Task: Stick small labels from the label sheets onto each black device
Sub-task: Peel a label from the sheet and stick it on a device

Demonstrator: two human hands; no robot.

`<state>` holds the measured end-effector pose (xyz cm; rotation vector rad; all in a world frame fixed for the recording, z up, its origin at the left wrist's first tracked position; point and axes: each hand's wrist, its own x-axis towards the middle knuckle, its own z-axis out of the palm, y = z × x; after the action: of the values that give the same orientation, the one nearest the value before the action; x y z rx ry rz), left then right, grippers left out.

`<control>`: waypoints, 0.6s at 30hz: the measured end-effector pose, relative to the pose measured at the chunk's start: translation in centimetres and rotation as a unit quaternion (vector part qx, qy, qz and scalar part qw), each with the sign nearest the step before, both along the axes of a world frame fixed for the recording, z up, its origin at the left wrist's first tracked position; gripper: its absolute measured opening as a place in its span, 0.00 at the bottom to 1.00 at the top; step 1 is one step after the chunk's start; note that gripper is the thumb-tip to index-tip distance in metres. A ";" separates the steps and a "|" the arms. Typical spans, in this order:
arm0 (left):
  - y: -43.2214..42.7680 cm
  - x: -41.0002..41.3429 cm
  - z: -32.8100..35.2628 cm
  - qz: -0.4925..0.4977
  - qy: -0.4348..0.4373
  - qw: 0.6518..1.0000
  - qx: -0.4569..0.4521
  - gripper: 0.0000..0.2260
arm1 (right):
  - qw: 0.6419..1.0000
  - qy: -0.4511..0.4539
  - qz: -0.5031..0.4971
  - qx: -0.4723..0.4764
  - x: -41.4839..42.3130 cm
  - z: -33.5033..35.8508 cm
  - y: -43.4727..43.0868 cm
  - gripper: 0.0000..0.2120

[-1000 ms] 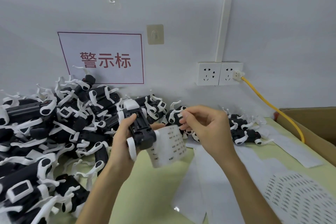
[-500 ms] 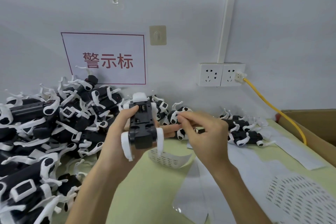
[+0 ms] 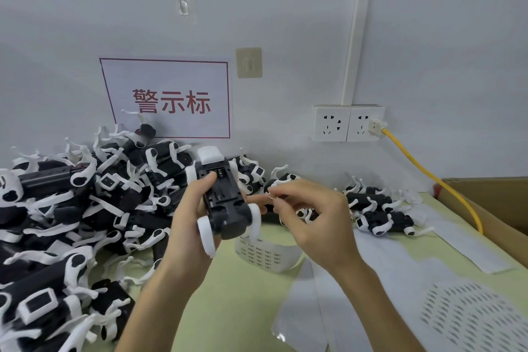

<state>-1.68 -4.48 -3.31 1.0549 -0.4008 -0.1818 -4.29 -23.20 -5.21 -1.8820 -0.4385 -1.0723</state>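
Green table [image 3: 243,308]; left hand [image 3: 185,223] grips black device [image 3: 225,203], right fingers [image 3: 300,187] pinch label [image 3: 269,194] alongside.

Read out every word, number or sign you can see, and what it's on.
"警示标", in red: sign on the wall.
Print on the curled label sheet on the table: too small to read.
Marks on the flat label sheet, lower right: too blurred.
On the small label pinched by the right hand: too small.
On the black device in the left hand: no text shows.

an assembly workshop bench: heaped identical black devices [image 3: 85,208], label sheets [image 3: 471,314], a cardboard box [image 3: 491,203].
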 end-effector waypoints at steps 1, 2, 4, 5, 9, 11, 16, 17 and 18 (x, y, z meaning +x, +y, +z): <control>-0.3 -0.2 0.0 0.017 -0.029 0.999 0.038 0.23 | 0.999 0.031 0.018 0.031 -0.1 0.2 0.1 0.09; -0.6 -0.2 0.0 0.020 -0.050 0.997 0.060 0.16 | 0.997 0.053 0.026 0.053 -0.2 0.3 0.1 0.10; -0.5 0.0 0.2 0.007 -0.034 0.997 0.072 0.14 | 0.995 0.072 0.020 0.066 -0.4 0.6 0.1 0.11; -0.5 0.0 0.1 -0.001 -0.039 0.995 0.090 0.16 | 0.995 0.075 0.012 0.058 -0.4 0.8 0.1 0.11; -0.5 -0.4 0.3 -0.020 -0.053 0.991 0.120 0.19 | 0.995 0.094 -0.006 0.028 -0.3 0.7 -0.2 0.08; -0.6 -0.4 0.2 -0.018 -0.055 0.989 0.137 0.22 | 0.995 0.093 -0.016 0.024 -0.2 0.6 -0.3 0.06; -0.8 -0.6 0.3 -0.009 -0.053 0.985 0.164 0.28 | 0.998 0.046 -0.045 -0.021 0.0 0.6 -0.6 0.04; -0.9 -0.6 0.2 -0.001 -0.050 0.984 0.170 0.28 | 0.997 0.026 -0.057 -0.039 0.0 0.5 -0.5 0.05; -0.9 -0.5 0.2 0.006 -0.045 0.984 0.175 0.29 | 0.996 0.002 -0.072 -0.053 0.0 0.5 -0.5 0.05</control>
<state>-2.22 -5.43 -3.15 1.4149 -0.4537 -0.1994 -4.27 -23.66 -4.66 -2.0347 -0.3666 -1.1591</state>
